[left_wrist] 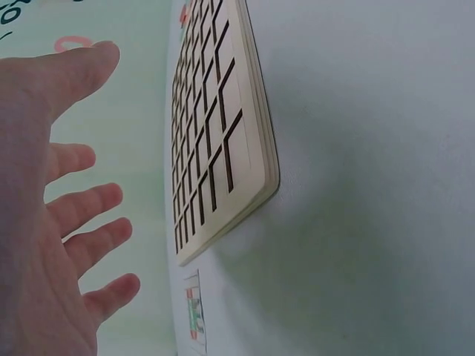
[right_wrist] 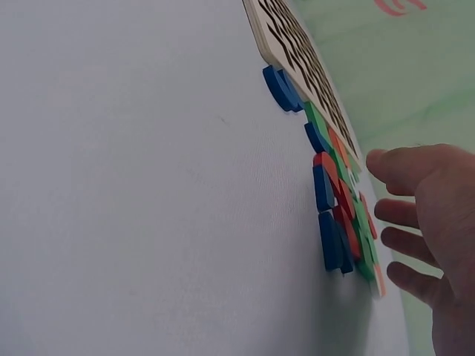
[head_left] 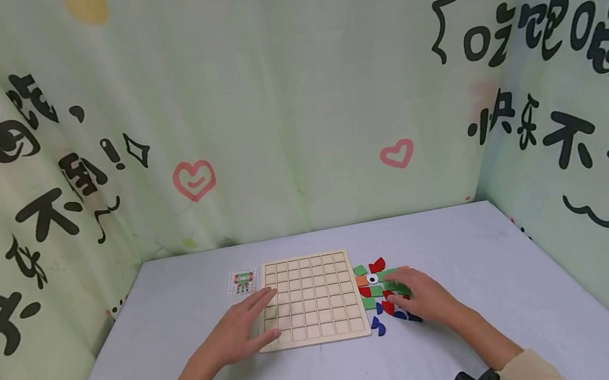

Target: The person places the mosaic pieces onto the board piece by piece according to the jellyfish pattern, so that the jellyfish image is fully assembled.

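A pale wooden grid board [head_left: 312, 299] with square cells lies flat on the table, nothing in its cells. Over its left edge hovers my left hand [head_left: 239, 329], fingers spread and holding nothing. In the left wrist view, that hand [left_wrist: 33, 252] appears apart from the board [left_wrist: 256, 159]. My right hand [head_left: 428, 295] is above a cluster of flat coloured pieces at the board's right side, partly hiding them. Among them are a red piece [head_left: 377, 265], a green piece [head_left: 369, 303], a round eye piece [head_left: 372, 279] and blue pieces [right_wrist: 326, 241]. Its fingers [right_wrist: 408, 245] are loosely bent, gripping nothing.
A small picture card [head_left: 243, 281] showing a coloured figure on a grid lies left of the board's upper corner. The white table [head_left: 325, 375] is enclosed at the back and sides by a pale green curtain [head_left: 291, 122] with black writing and red hearts.
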{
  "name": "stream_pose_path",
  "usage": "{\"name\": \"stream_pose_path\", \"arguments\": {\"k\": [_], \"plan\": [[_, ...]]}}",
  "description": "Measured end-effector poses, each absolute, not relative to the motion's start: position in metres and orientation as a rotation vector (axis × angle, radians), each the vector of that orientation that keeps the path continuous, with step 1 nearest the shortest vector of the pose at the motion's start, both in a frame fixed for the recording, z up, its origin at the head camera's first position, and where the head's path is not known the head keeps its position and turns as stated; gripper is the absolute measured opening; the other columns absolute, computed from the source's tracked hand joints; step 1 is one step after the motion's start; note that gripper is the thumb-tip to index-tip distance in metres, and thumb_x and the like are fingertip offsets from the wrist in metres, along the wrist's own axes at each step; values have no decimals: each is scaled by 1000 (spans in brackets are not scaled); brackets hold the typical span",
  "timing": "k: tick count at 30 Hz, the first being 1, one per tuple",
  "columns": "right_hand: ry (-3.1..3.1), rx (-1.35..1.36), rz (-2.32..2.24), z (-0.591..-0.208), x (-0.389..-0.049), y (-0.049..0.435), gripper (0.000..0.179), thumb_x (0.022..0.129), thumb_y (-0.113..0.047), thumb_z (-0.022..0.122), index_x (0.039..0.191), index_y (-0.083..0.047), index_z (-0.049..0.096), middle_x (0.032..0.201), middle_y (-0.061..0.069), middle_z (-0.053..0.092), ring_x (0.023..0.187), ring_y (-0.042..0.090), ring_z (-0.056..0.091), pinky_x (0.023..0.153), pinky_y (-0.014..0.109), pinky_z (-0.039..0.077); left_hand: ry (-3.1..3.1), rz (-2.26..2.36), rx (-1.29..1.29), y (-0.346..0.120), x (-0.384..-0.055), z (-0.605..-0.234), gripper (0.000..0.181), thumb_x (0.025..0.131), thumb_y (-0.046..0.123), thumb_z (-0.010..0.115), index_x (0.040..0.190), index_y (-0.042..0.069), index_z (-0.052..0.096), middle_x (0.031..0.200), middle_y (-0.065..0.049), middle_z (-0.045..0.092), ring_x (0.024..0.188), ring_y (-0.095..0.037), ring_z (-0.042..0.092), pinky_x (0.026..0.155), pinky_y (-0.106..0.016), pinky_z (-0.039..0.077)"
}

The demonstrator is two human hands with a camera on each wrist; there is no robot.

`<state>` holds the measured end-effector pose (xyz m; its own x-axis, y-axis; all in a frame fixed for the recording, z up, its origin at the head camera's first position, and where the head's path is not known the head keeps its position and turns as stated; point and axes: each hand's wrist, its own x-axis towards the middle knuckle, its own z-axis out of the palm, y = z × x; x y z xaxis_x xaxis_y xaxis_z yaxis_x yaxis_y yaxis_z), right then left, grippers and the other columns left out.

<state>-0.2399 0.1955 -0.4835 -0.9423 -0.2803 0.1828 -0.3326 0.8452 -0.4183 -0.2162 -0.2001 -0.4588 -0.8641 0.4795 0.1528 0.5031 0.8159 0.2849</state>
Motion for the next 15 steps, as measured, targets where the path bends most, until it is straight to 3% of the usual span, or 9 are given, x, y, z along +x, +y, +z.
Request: {"name": "stream_pose_path", "arguments": {"k": [15], "plan": [[-2915,516,698,-489,-241,201,33,83,-21,75,115,-15,69,119,7,66,115,28,58,97,48,53,-2994,-538,-748,-203,-213,-463,72,90,52,60,151,23,34,153,-4,41,136,-31,45,108,-56,41]]}}
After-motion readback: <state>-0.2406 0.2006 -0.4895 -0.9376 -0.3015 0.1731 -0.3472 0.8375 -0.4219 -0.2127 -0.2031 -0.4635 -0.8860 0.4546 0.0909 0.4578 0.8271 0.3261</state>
